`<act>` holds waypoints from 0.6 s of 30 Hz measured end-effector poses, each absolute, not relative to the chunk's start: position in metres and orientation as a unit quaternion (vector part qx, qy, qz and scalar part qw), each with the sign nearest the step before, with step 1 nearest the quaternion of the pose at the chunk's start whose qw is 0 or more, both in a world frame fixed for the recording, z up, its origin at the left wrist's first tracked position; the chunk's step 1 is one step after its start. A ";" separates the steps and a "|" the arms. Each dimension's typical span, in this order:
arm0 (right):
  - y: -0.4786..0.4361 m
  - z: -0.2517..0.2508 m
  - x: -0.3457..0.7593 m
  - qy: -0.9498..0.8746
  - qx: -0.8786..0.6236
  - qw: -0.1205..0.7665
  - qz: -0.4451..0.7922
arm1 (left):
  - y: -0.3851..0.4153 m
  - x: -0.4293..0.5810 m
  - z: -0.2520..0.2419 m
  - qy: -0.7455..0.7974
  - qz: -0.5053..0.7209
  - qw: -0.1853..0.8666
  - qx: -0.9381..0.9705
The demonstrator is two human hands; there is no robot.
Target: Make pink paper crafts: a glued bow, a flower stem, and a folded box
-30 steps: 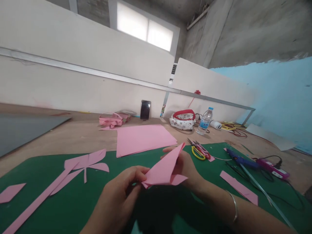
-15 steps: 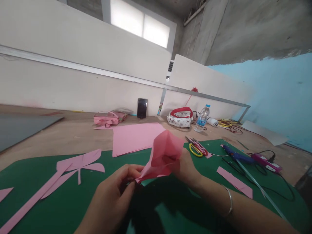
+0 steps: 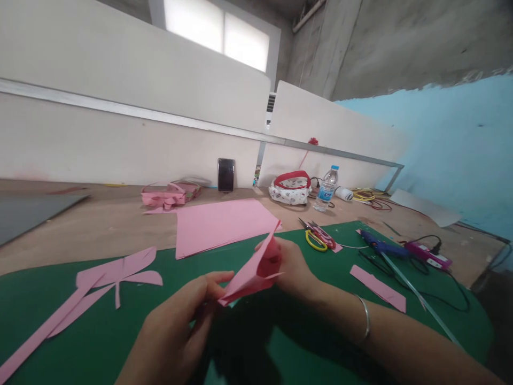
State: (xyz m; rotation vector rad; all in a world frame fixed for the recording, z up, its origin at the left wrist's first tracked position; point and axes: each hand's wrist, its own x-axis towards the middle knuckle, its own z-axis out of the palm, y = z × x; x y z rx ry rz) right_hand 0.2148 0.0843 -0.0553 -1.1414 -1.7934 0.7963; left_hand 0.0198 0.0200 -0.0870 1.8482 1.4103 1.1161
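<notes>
A folded pink paper piece (image 3: 252, 272), cupped like a petal, is held above the green cutting mat (image 3: 316, 334). My left hand (image 3: 188, 313) pinches its lower pointed end between thumb and fingers. On its far right side my right hand (image 3: 292, 267) grips the paper, the fingers partly hidden behind it. Left of my hands lie pink paper leaves (image 3: 120, 270) and a long pink paper strip (image 3: 56, 323). A short pink paper strip (image 3: 379, 289) rests on the mat beyond my right wrist.
Pink paper sheets (image 3: 216, 224) lie behind the hands. To the right are scissors (image 3: 316, 240), a blue glue gun (image 3: 382, 246) with its cable, a purple power strip (image 3: 427, 254) and a water bottle (image 3: 326, 190). A phone (image 3: 226, 175) leans against the partition, near a white pouch (image 3: 290, 191).
The pink paper piece has turned, so its cupped opening shows more narrowly, and it sits slightly lower. My right hand has shifted a little left. The whole view has shifted slightly too.
</notes>
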 end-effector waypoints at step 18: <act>0.090 -0.049 0.223 -0.657 -0.403 0.425 0.474 | 0.034 0.013 -0.074 0.555 0.477 0.359 0.579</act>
